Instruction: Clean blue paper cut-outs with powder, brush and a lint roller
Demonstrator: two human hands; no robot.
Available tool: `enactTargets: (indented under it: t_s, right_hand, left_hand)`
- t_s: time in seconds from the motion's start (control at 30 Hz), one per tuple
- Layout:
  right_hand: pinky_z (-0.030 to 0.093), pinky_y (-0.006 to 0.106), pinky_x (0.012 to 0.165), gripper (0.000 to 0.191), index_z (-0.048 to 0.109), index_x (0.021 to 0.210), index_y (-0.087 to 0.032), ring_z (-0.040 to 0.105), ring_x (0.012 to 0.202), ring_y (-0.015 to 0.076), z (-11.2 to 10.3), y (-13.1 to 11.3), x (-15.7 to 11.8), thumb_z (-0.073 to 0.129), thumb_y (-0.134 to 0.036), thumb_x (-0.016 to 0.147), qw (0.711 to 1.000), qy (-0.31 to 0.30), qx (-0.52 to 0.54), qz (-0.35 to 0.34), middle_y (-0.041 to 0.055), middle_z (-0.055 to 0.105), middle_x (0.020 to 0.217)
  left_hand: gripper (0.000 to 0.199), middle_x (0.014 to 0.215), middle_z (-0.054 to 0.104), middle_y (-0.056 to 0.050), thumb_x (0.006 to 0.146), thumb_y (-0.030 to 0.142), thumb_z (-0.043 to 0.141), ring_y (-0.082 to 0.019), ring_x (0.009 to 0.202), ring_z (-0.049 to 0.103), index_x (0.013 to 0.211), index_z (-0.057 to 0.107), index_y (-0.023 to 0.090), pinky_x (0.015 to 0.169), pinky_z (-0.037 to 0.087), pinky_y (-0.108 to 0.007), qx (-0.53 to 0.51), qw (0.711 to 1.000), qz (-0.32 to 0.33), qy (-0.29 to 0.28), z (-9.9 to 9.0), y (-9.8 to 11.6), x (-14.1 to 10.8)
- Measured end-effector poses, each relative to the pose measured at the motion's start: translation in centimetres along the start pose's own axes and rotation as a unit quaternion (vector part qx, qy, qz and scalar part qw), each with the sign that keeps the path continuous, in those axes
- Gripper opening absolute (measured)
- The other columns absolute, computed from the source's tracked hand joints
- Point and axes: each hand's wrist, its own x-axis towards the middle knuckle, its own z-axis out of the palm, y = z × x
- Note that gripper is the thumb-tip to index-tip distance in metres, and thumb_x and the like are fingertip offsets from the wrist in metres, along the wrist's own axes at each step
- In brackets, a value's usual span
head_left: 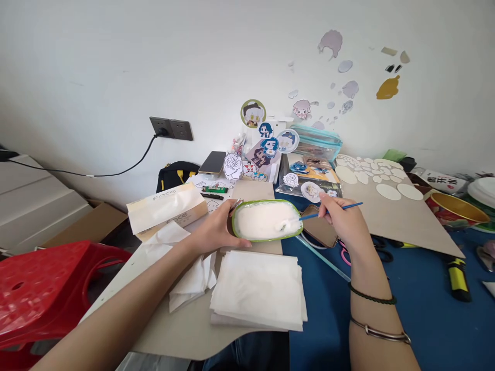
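A green-rimmed oval dish [236, 234] full of a white, paste-like liquid [257, 219] is gripped at its left end by my left hand [218, 226], thumb along the near side. Between thumb and fingers of my right hand [337, 214] is a thin blue brush [309, 216]. Its tip dips into the liquid near the dish's right end, hidden there by the white. Just below the dish lies a stack of white tissues [259, 288]. Crumpled tissue [193, 283] rests under my left forearm.
A tissue pack [168, 203] lies left, beyond it a wall socket [170, 129]. Paper cutouts cover a cardboard sheet [417, 221] at right. Scissors [344, 253] and a yellow-black cutter [458, 278] lie on the blue cloth. A red stool [54, 288] stands left.
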Motion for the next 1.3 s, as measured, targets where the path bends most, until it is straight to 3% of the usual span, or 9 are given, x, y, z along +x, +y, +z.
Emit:
enactTargets:
  t_s: [0.07, 0.23, 0.4, 0.57, 0.73, 0.87, 1.07, 1.17, 1.3]
  right_hand:
    - [0.026, 0.026, 0.046, 0.050, 0.056, 0.050, -0.019, 0.036, 0.043, 0.0106, 0.5, 0.2, 0.2, 0.053, -0.056, 0.083, 0.999, 0.032, -0.007, -0.020, -0.0035, 0.039, 0.042]
    - [0.026, 0.025, 0.044, 0.051, 0.056, 0.049, -0.019, 0.034, 0.040, 0.0093, 1.6, 0.5, 0.4, 0.055, -0.059, 0.080, 0.994, -0.090, 0.048, -0.032, -0.0043, 0.038, 0.040]
    - [0.024, 0.024, 0.041, 0.051, 0.054, 0.050, -0.019, 0.033, 0.037, 0.0091, 1.5, 1.3, 0.9, 0.052, -0.058, 0.082, 0.998, 0.004, 0.059, -0.013, -0.0044, 0.038, 0.038]
    - [0.029, 0.024, 0.041, 0.050, 0.056, 0.050, -0.019, 0.038, 0.036, 0.0099, 2.2, 1.1, 0.4, 0.057, -0.060, 0.079, 0.993, -0.094, 0.073, -0.018, -0.0032, 0.042, 0.037]
    - [0.030, 0.022, 0.043, 0.050, 0.056, 0.052, -0.018, 0.039, 0.038, 0.0084, 2.6, 0.8, 0.2, 0.055, -0.059, 0.082, 0.995, -0.057, 0.082, -0.024, -0.0034, 0.044, 0.039]
    - [0.028, 0.023, 0.040, 0.051, 0.056, 0.049, -0.018, 0.037, 0.035, 0.0084, 3.2, 0.6, -0.1, 0.061, -0.060, 0.077, 0.986, -0.133, 0.095, -0.024, -0.0031, 0.043, 0.036]
    - [0.024, 0.022, 0.038, 0.055, 0.052, 0.049, -0.019, 0.032, 0.036, 0.0073, 2.1, 0.8, 0.2, 0.055, -0.068, 0.075, 0.989, -0.052, 0.137, 0.011, -0.0044, 0.037, 0.037]
    - [0.026, 0.022, 0.040, 0.053, 0.060, 0.056, -0.017, 0.037, 0.039, 0.0077, 2.2, 0.7, 0.3, 0.059, -0.069, 0.071, 0.985, -0.088, 0.144, 0.037, -0.0026, 0.044, 0.044]
    - [0.021, 0.021, 0.039, 0.059, 0.070, 0.085, -0.015, 0.033, 0.038, 0.0066, 2.1, 0.7, 0.3, 0.056, -0.071, 0.072, 0.978, -0.132, 0.146, 0.070, -0.0024, 0.048, 0.048]
  left_hand:
    - [0.088, 0.127, 0.051, -0.010, 0.057, 0.051, 0.081, -0.030, 0.118, 0.048, 0.128, 0.038, 0.022, 0.099, 0.041, -0.042, -0.001, 1.000, 0.003, 0.001, 0.0, 0.1, 0.0]
    - [0.086, 0.126, 0.051, -0.010, 0.057, 0.051, 0.081, -0.031, 0.116, 0.050, 0.126, 0.039, 0.020, 0.096, 0.043, -0.043, -0.002, 1.000, 0.004, 0.002, 0.0, 0.1, -0.1]
    - [0.086, 0.127, 0.052, -0.011, 0.056, 0.051, 0.081, -0.032, 0.119, 0.050, 0.124, 0.040, 0.019, 0.098, 0.042, -0.042, -0.008, 1.000, 0.009, 0.006, 0.0, -0.1, -0.1]
    - [0.085, 0.126, 0.052, -0.012, 0.056, 0.049, 0.081, -0.031, 0.117, 0.050, 0.123, 0.040, 0.019, 0.097, 0.043, -0.043, -0.003, 1.000, 0.016, 0.006, -0.1, 0.0, -0.2]
    - [0.083, 0.126, 0.052, -0.013, 0.058, 0.044, 0.079, -0.032, 0.117, 0.051, 0.125, 0.039, 0.017, 0.097, 0.043, -0.043, 0.010, 1.000, 0.026, 0.007, 0.0, 0.2, -0.2]
    - [0.083, 0.127, 0.050, -0.016, 0.058, 0.038, 0.077, -0.033, 0.119, 0.050, 0.127, 0.036, 0.014, 0.099, 0.043, -0.044, 0.025, 0.999, 0.030, 0.011, 0.0, 0.3, -0.2]
    - [0.083, 0.126, 0.050, -0.018, 0.058, 0.035, 0.073, -0.036, 0.118, 0.049, 0.128, 0.037, 0.010, 0.098, 0.043, -0.047, 0.044, 0.998, 0.018, 0.027, -0.2, -0.2, -0.2]
    - [0.084, 0.130, 0.047, -0.019, 0.061, 0.033, 0.070, -0.036, 0.120, 0.048, 0.132, 0.032, 0.010, 0.100, 0.041, -0.048, 0.048, 0.998, 0.013, 0.035, -0.4, -0.9, -0.1]
    - [0.085, 0.133, 0.045, -0.021, 0.064, 0.032, 0.066, -0.036, 0.126, 0.043, 0.135, 0.026, 0.009, 0.102, 0.039, -0.048, 0.052, 0.997, 0.010, 0.050, -0.9, -1.6, 0.2]
